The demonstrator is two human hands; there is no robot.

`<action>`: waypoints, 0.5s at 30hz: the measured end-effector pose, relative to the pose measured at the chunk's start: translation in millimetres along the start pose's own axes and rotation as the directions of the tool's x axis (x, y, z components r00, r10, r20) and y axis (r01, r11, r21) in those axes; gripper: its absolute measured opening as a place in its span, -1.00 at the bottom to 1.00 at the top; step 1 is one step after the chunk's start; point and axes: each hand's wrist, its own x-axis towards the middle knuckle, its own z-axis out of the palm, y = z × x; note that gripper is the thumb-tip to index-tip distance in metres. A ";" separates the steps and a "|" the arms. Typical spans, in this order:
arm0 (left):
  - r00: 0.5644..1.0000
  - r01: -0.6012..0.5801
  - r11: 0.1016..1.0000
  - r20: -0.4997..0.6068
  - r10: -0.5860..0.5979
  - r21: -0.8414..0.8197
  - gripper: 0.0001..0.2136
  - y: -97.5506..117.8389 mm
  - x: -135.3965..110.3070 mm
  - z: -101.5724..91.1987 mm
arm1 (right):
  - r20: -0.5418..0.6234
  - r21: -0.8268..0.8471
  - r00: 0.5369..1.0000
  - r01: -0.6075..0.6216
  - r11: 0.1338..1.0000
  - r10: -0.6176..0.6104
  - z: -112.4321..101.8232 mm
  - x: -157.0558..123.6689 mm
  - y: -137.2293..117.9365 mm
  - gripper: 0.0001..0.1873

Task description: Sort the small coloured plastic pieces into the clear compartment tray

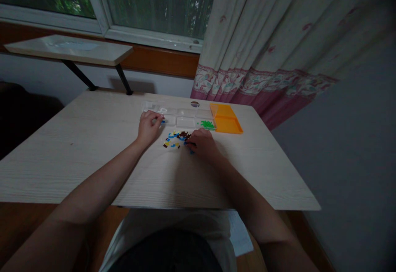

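Green pieces (206, 124) are in the near right corner compartment of the tray (185, 122); mixed pieces (184, 134) (blue, yellow, brown) lie loose off its near edge. Looks early: green in, most other colours out. Left hand (150, 126) at tray's near left corner, fingertips together, apparently on a blue piece (162, 121). Right hand (204, 143) in the loose lot, can't tell if gripping. Orange box (229, 125) open against tray's right edge. Pale table (93, 140), shelf (102, 52) at far left corner, window (161, 3) beyond far edge, curtain (262, 28) off far right corner.
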 end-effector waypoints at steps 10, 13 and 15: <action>1.000 0.002 0.996 0.005 -0.002 -0.088 -0.80 2.7 -4.9 6.4 | 0.007 -0.078 1.000 0.020 0.997 -0.020 -2.5 0.1 -3.0 -0.81; 1.000 0.007 0.996 0.016 -0.005 -0.085 -0.80 4.4 -5.9 7.2 | 0.010 -0.104 0.999 0.037 0.994 -0.036 -2.9 0.3 -4.2 -0.81; 1.000 0.002 0.996 0.016 -0.001 -0.090 -0.80 5.0 -6.2 7.1 | 0.014 -0.109 0.999 0.044 0.993 -0.043 -2.9 0.3 -4.8 -0.81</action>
